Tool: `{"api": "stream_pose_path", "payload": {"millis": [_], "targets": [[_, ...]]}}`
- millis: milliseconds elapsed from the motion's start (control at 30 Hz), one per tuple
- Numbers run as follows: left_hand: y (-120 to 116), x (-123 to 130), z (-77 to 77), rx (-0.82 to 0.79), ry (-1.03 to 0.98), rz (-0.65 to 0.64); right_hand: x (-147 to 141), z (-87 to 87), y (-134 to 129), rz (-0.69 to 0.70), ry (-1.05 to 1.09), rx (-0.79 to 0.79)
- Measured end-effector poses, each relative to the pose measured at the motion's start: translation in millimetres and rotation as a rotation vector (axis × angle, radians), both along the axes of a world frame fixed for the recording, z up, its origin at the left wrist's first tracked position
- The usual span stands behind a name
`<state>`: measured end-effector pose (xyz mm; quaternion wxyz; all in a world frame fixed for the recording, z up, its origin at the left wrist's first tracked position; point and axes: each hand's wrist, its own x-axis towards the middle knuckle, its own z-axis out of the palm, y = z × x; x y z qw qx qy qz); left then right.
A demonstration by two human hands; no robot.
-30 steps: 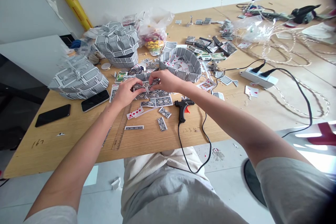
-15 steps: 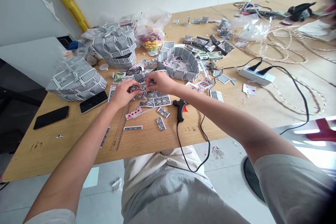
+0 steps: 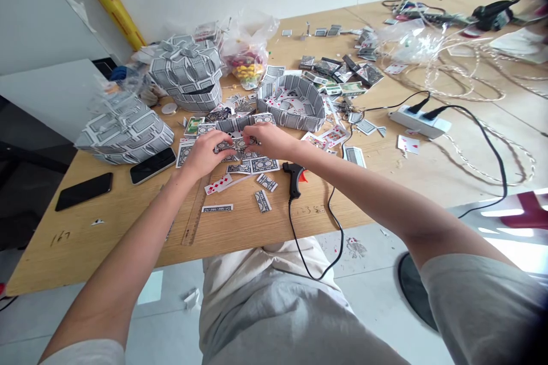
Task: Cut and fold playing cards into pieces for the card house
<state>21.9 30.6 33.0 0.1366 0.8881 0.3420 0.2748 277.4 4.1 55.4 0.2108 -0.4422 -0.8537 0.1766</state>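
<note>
My left hand (image 3: 208, 151) and my right hand (image 3: 266, 140) face each other over the table, fingers curled around a piece made of patterned playing cards (image 3: 235, 144). Each hand pinches one end of it. More playing cards (image 3: 264, 165) lie face down just in front of the fingers. Nearer to me are a red diamond card (image 3: 218, 184), small folded card pieces (image 3: 262, 201) and a clear ruler (image 3: 194, 217). A black glue gun (image 3: 294, 178) with an orange trigger rests to the right of my hands. Beyond them stands a card-built open box (image 3: 291, 104) with loose cards inside.
Two lidded card-built boxes (image 3: 124, 131) (image 3: 187, 71) stand at the left, near two phones (image 3: 83, 191) (image 3: 153, 166). A white power strip (image 3: 419, 121) and its black cable lie to the right. Twisted cord (image 3: 462, 91) and card boxes (image 3: 327, 65) are behind.
Both hands have shifted slightly: the right a little right and down, the left slightly up and right. The card piece between them stays held.
</note>
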Motion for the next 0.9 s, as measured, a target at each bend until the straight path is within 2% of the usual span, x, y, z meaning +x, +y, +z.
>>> {"api": "stream_pose_path", "payload": {"millis": [267, 400, 567, 733, 900], "targets": [[-28.1, -9.9, -8.3, 0.242, 0.087, 0.133, -1.3, -10.5, -23.6, 0.029, -0.136, 0.251], [-40.9, -8.4, -19.1, 0.249, 0.115, 0.17, -0.2, -27.6, -34.3, 0.001, -0.17, 0.255], [-49.2, -2.8, -28.4, 0.267, 0.089, 0.216, -1.1, -47.2, -39.1, -0.044, -0.106, 0.301], [-53.7, -0.4, -30.9, 0.276, 0.083, 0.25, -2.9, -52.3, -37.8, -0.04, -0.073, 0.363], [-53.7, 2.3, -33.2, 0.362, 0.11, 0.286, -3.9, -52.4, -33.8, -0.041, -0.062, 0.383]]}}
